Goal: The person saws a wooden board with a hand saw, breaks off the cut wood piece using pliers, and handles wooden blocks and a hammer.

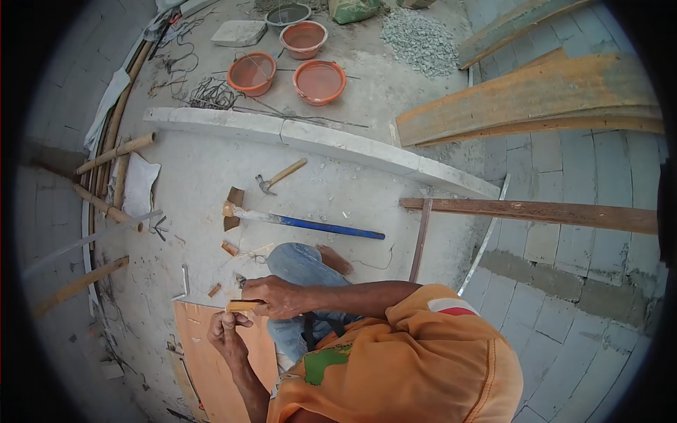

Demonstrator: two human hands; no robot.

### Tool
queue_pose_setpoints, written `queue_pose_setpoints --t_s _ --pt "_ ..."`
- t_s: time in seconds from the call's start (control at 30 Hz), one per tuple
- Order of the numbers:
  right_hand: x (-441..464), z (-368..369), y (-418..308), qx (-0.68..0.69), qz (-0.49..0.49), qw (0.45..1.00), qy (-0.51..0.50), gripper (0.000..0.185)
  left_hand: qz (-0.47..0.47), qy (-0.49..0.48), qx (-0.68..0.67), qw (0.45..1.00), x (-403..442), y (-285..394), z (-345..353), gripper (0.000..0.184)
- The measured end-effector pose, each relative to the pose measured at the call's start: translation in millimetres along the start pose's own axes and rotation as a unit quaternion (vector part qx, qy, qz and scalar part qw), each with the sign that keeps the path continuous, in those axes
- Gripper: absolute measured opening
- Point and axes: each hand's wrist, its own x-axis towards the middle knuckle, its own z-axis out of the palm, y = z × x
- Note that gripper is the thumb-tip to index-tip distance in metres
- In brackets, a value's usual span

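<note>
A small yellow-brown wooden piece (242,306) is held up between my two hands, above the edge of an orange-faced board (204,331). My right hand (276,297) closes around its near end. At the other end, my left hand (228,337) pinches it with thumb and fingers; whether anything else small is between those fingers is hidden. Similar wooden scraps (230,248) lie on the floor beyond my hands. Past my bent knee rests a long-handled tool (321,225) with a blue handle and brown head. Farther off is a claw hammer (281,176).
A row of pale blocks (324,146) crosses the floor. Behind it stand several orange basins (319,81) and a gravel heap (421,42). Wooden planks (522,99) lean at the right, near a brown beam (529,211). Bamboo poles (116,154) lie along the left wall.
</note>
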Motion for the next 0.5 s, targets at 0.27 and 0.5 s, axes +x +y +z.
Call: queue_pose_setpoints --t_s 0.27,0.5 --pt "-4 -46 -136 -0.006 0.072 0.990 -0.120 0.026 -0.131 -0.172 -0.068 0.974 -27 136 -20 0.039" --pt "12 -51 -229 -0.009 0.067 0.996 -0.058 0.025 -0.150 -0.151 -0.383 0.899 -47 195 0 0.023"
